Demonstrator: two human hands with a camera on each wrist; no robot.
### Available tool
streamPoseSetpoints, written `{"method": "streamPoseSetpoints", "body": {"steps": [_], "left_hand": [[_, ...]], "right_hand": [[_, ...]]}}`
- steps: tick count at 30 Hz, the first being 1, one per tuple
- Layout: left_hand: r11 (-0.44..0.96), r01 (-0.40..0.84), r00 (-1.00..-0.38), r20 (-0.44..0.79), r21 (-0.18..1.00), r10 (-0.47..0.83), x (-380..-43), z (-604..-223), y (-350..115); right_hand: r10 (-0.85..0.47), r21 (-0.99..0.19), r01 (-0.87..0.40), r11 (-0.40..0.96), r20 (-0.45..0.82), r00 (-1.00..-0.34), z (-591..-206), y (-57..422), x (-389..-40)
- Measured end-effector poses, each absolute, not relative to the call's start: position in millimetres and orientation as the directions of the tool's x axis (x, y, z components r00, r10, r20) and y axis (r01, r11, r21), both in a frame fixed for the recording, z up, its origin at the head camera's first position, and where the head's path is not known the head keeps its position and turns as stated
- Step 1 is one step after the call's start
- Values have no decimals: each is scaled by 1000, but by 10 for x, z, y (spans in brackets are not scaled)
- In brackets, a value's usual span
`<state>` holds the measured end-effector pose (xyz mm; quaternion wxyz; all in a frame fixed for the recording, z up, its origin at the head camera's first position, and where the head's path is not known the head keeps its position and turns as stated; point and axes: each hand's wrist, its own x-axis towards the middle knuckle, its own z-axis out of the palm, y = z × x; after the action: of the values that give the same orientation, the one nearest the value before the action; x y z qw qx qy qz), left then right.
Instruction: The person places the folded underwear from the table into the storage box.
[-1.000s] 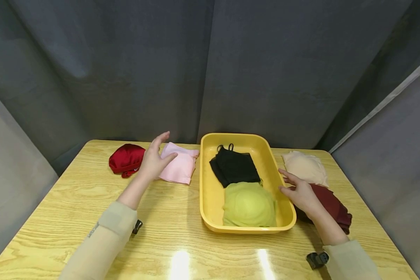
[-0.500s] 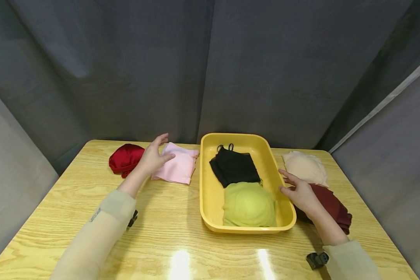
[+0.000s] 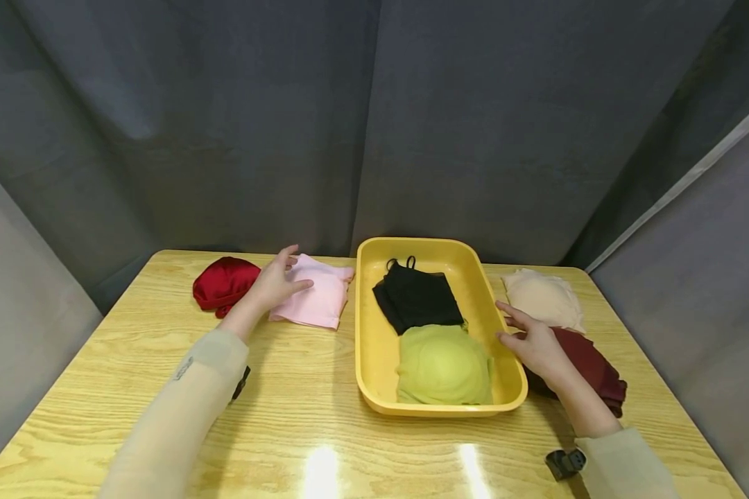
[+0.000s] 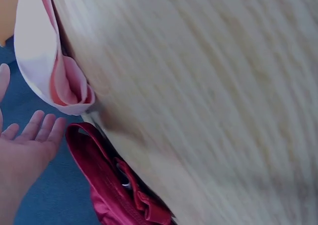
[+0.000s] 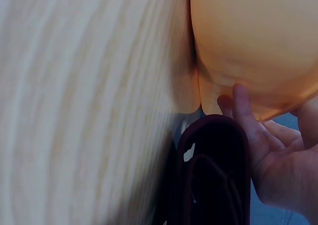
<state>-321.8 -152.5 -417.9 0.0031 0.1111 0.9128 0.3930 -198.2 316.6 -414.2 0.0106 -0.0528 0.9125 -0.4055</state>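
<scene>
My left hand point(image 3: 274, 284) hovers at the left part of a folded pink garment point(image 3: 326, 294), thumb and fingers spread. In the left wrist view a gap shows between that hand point(image 4: 30, 148) and the pink fabric point(image 4: 35, 46). A folded red satin bra point(image 3: 223, 281) lies just to its left. My right hand point(image 3: 539, 350) rests at the right side of a yellow tray point(image 3: 360, 333); in the right wrist view its extended fingers lie against the outer wall point(image 5: 248, 31). Inside the tray are a folded black strappy top point(image 3: 421, 298) and a lime-green bra point(image 3: 444, 364).
A folded beige garment point(image 3: 544, 298) lies right of the tray. In front of it sits a dark maroon folded garment point(image 3: 589, 367), partly behind my right hand and forearm. Grey curtains point(image 3: 256, 138) stand behind the wooden table point(image 3: 299, 388).
My left hand has lowered slightly toward the pink garment, its fingers still spread. The right hand, the tray and the garments stay where they were.
</scene>
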Motion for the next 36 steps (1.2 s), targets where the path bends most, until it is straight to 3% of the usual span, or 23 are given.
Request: {"method": "streamPoseSetpoints", "body": {"steps": [18,36], "left_hand": [[730,69,-985,-69,680,158,-3335,-4303,-1558],[640,-52,-972,-186,767,144,-3301,-4344,-1423]], "right_hand": [[-108,-751,-92,654,28,-994,-4160,3171,-1975],[-106,-746,-88,660,23,-994,-4161,3160,-1979]]}}
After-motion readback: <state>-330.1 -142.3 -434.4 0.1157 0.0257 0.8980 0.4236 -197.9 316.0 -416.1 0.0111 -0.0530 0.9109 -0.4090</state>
